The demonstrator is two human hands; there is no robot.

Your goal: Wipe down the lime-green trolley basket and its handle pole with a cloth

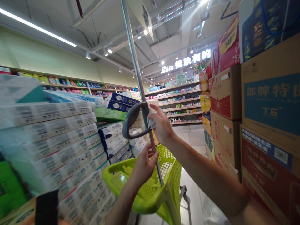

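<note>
The person's left hand [145, 164] has its fingers curled around a slanting metal pole [135, 59], just above where the pole's lower end meets the near rim of a bright green shopping cart [145, 204]. Higher up, the right hand [162, 126] pinches a crumpled white cloth [152, 121] between thumb and fingers, pressing it against the right side of a grey loop handle [127, 123] mounted on the pole. The cart stands between tall layered packs in printed wrap [65, 137], close on the left, and stacked cardboard cartons [226, 97] on the right. Dark blue boxes [122, 99] lie on the goods behind the handle. Farther back, shelves [182, 107] of small products cross the aisle's end, below a lit white sign [187, 61].
</note>
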